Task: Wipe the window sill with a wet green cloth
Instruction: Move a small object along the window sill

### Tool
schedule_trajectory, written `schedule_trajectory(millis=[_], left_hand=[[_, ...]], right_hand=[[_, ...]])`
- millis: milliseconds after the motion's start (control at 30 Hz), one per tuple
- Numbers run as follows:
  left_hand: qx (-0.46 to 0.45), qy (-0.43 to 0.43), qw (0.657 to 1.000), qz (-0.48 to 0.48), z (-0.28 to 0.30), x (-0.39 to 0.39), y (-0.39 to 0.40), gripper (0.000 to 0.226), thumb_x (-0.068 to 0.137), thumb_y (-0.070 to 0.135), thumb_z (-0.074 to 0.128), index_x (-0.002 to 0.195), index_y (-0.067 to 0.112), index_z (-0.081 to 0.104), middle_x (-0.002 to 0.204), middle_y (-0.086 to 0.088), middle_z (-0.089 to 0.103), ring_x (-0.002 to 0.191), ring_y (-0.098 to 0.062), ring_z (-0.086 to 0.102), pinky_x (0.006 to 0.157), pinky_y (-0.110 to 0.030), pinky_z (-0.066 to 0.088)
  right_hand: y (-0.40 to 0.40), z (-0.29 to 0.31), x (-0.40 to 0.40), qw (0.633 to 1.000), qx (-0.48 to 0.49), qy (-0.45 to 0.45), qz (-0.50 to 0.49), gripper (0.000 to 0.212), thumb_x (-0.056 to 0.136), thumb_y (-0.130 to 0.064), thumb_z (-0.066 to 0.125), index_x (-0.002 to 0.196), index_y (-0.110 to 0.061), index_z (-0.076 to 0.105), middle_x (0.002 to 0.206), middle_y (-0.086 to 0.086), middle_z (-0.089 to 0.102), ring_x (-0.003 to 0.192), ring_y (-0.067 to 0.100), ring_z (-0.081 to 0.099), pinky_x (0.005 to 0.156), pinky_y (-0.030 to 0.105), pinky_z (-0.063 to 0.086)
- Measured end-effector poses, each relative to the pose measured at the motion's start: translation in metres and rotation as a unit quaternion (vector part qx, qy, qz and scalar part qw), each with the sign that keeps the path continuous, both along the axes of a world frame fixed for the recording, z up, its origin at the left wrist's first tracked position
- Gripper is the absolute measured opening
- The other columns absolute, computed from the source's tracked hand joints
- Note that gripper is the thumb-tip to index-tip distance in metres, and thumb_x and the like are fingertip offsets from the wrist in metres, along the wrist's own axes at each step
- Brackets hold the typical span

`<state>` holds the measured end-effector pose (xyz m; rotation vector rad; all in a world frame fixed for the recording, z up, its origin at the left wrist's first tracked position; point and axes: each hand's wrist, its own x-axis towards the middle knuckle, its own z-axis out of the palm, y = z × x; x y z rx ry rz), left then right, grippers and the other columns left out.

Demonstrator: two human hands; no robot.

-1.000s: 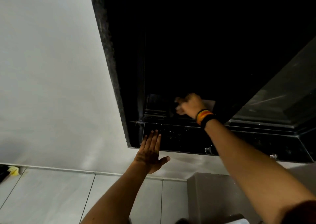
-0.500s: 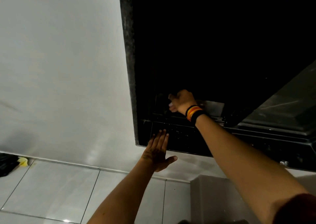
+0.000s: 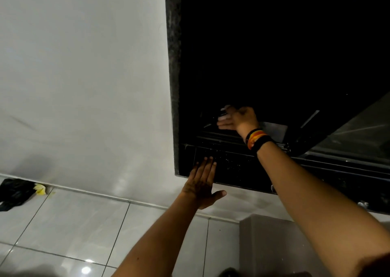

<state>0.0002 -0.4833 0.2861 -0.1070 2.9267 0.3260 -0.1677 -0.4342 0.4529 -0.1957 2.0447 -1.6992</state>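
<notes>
The window sill [image 3: 232, 164] is a black speckled slab at the bottom of a dark window opening, with metal tracks [image 3: 221, 138] behind it. My right hand [image 3: 238, 118], with bands on its wrist, reaches over the sill into the left end of the tracks. Its fingers and thumb curl around a dark wad [image 3: 222, 114] that looks like the cloth; its colour is lost in the dark. My left hand [image 3: 202, 181] lies flat on the sill's front edge near the left corner, thumb spread, holding nothing.
A white wall [image 3: 84, 86] fills the left. Pale glossy floor tiles [image 3: 73, 224] lie below, with a black bag [image 3: 14, 192] and a yellow scrap [image 3: 40, 189] at the far left. A grey block [image 3: 263, 245] stands under the sill. An open window pane [image 3: 358, 128] angles out on the right.
My right hand has slid left along the tracks towards the frame's corner, and its fingers have loosened from a tight fist. The left hand stays on the sill edge.
</notes>
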Motion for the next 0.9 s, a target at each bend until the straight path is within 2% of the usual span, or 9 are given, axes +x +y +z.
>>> schedule_trajectory(millis=[100,200,267,333,433,633,700,767,900], left_hand=[[0.003,-0.003,1.0,-0.002,0.001,0.0,0.0,0.1,0.094,0.076,0.023,0.159,0.01,-0.014,0.168,-0.009,-0.019,0.154,-0.027,-0.021,0.127,-0.046,-0.007],[0.0,-0.001,1.0,-0.001,0.0,0.001,0.0,0.1,0.094,0.076,0.023,0.159,0.01,-0.014,0.168,-0.009,-0.02,0.154,-0.028,-0.021,0.127,-0.047,-0.007],[0.003,-0.002,1.0,-0.004,0.002,0.0,0.0,0.1,0.094,0.076,0.023,0.159,0.01,-0.014,0.168,-0.009,-0.02,0.154,-0.028,-0.021,0.127,-0.047,-0.007],[0.006,-0.006,1.0,-0.005,0.002,0.0,0.001,0.1,0.094,0.075,0.023,0.159,0.01,-0.015,0.167,-0.009,-0.021,0.153,-0.027,-0.022,0.127,-0.047,-0.008],[0.007,-0.006,1.0,-0.004,0.003,0.0,0.0,0.099,0.094,0.075,0.023,0.159,0.011,-0.015,0.168,-0.009,-0.021,0.153,-0.027,-0.023,0.127,-0.046,-0.009],[0.011,0.012,1.0,-0.002,-0.003,0.002,0.001,0.1,0.094,0.075,0.026,0.16,0.01,-0.011,0.169,-0.01,-0.016,0.155,-0.028,-0.019,0.127,-0.048,-0.005],[0.01,0.015,1.0,-0.001,-0.004,0.001,0.0,0.1,0.094,0.076,0.025,0.16,0.01,-0.011,0.169,-0.01,-0.017,0.154,-0.028,-0.019,0.127,-0.047,-0.006],[0.01,0.01,1.0,-0.001,-0.004,0.0,-0.001,0.1,0.093,0.076,0.024,0.16,0.011,-0.013,0.168,-0.009,-0.018,0.154,-0.027,-0.021,0.127,-0.047,-0.007],[0.019,-0.003,1.0,0.001,-0.003,0.0,-0.001,0.099,0.094,0.076,0.024,0.159,0.011,-0.014,0.168,-0.008,-0.019,0.154,-0.026,-0.022,0.127,-0.047,-0.008]], right_hand=[[0.022,-0.006,0.001,0.99,0.109,0.054,0.069,0.032,0.103,-0.015,0.046,0.116,0.012,0.057,0.081,0.02,0.066,0.066,0.028,0.066,0.082,0.053,0.057],[0.037,0.003,-0.005,0.959,0.2,0.164,0.115,0.033,0.102,-0.019,0.048,0.108,0.01,0.064,0.077,0.016,0.068,0.071,0.032,0.07,0.073,0.044,0.062],[0.035,0.012,-0.011,0.964,0.172,0.183,0.092,0.03,0.102,-0.02,0.048,0.105,0.005,0.065,0.074,0.012,0.068,0.067,0.024,0.07,0.066,0.036,0.063],[0.028,0.012,-0.006,0.978,0.13,0.137,0.094,0.029,0.102,-0.018,0.047,0.108,0.006,0.063,0.076,0.016,0.068,0.067,0.028,0.069,0.067,0.038,0.063],[0.025,0.002,0.005,0.953,0.217,0.162,0.134,0.033,0.102,-0.02,0.048,0.106,0.008,0.064,0.082,0.021,0.071,0.072,0.035,0.071,0.071,0.044,0.062],[0.045,0.019,-0.024,0.913,0.29,0.273,0.088,0.036,0.098,-0.029,0.05,0.086,0.0,0.066,0.074,0.015,0.073,0.057,0.018,0.071,0.057,0.037,0.063],[0.03,0.012,-0.014,0.914,0.305,0.24,0.118,0.036,0.1,-0.026,0.049,0.092,0.005,0.066,0.078,0.02,0.074,0.058,0.024,0.07,0.064,0.043,0.063],[0.004,0.005,-0.001,0.949,0.246,0.155,0.122,0.037,0.101,-0.022,0.048,0.105,0.012,0.062,0.083,0.025,0.072,0.058,0.026,0.067,0.067,0.044,0.062],[-0.013,0.01,-0.004,0.987,0.129,0.052,0.077,0.038,0.102,-0.018,0.047,0.117,0.016,0.055,0.078,0.022,0.067,0.059,0.025,0.064,0.051,0.03,0.06]])
